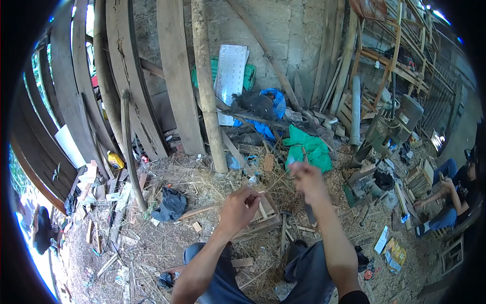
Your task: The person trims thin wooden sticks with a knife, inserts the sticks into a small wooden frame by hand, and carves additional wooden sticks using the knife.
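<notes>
My left hand [240,209] is raised in front of my knees, thumb and fingers curled together in a pinch. Whatever it may hold is too small to make out. To its right and a little farther off, my right hand [309,183] is smeared by motion, so its grip is unclear. Below and between the hands sits a small wooden frame or box [260,219] with slats. Beside it stands what looks like a hammer [284,233], handle downward. A green plastic sheet [315,148] lies behind my right hand.
Wood scraps and shavings cover the ground. A wooden post [206,91] and tall planks [178,76] stand ahead. A black plastic bag [171,203] and a yellow bottle [115,160] lie left. At right, a seated person [450,195] is near a yellow packet [395,254].
</notes>
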